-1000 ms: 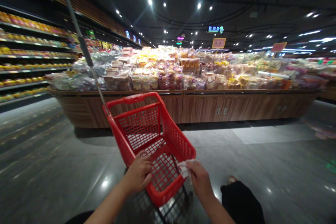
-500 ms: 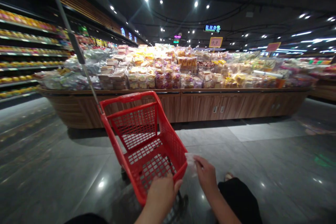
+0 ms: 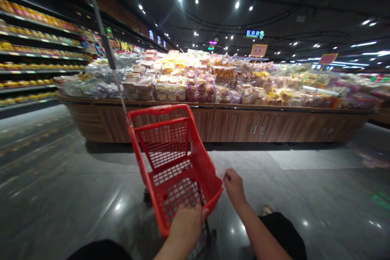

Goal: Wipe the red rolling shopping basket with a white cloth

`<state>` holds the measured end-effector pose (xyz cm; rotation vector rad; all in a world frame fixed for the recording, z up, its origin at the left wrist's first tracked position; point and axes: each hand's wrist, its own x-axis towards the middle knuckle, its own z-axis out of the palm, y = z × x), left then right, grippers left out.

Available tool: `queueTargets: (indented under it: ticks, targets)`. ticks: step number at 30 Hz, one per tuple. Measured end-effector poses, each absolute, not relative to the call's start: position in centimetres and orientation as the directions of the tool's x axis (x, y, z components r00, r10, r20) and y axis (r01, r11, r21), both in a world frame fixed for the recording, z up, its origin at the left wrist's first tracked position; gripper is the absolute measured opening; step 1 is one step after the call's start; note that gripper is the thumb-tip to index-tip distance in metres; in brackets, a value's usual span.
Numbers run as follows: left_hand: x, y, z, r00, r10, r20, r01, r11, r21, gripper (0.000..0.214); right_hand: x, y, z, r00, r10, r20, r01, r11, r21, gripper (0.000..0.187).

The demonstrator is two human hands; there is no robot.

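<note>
A red plastic shopping cart (image 3: 199,146) stands in front of me, tilted in view, its basket showing bare grid walls and floor. My left hand (image 3: 188,224) is closed over the cart's near rim. Just right of the cart's near right corner, my right hand (image 3: 234,185) pinches a small, thin, clear plastic bag (image 3: 219,174). The bag is crumpled and partly hidden by the fingers and cart edge. A grey pole (image 3: 105,44) rises from the cart's far left corner.
Beyond the cart runs a long wood-panelled display counter (image 3: 240,124) piled with packaged breads (image 3: 198,81). Stocked shelves (image 3: 36,55) line the left side. Grey tiled floor (image 3: 256,170) lies around the cart. A price sign (image 3: 258,50) stands above the goods.
The view has shifted slightly, so the cart and counter sit further right. My right hand with the plastic bag has moved up a little, close to the cart's corner. My left hand keeps its hold.
</note>
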<state>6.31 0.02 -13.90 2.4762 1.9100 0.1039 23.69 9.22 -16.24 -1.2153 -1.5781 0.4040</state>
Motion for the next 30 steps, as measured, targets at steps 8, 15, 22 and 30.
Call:
queueTargets:
  ticks: [8, 15, 22, 30]
  targets:
    - [5.1, 0.1, -14.3, 0.279, 0.959, 0.041, 0.958, -0.281, 0.060, 0.040, 24.7, 4.2, -17.9, -0.094, 0.893, 0.440, 0.398, 0.439, -0.805, 0.012]
    - [3.4, -0.5, -14.8, 0.333, 0.940, 0.078, 0.939, -0.338, 0.059, 0.044, 25.5, 4.2, -16.2, 0.112, 0.832, 0.543, 0.417, 0.456, -0.786, 0.013]
    - [2.1, -0.7, -15.0, 0.384, 0.918, 0.097, 0.921, -0.388, 0.025, 0.043, 22.1, 5.8, -16.5, -0.065, 0.882, 0.468, 0.403, 0.452, -0.796, 0.006]
    - [2.2, -0.5, -14.6, 0.383, 0.917, 0.113, 0.922, -0.387, 0.013, 0.043, 22.8, 5.4, -16.6, -0.017, 0.908, 0.418, 0.396, 0.390, -0.831, 0.010]
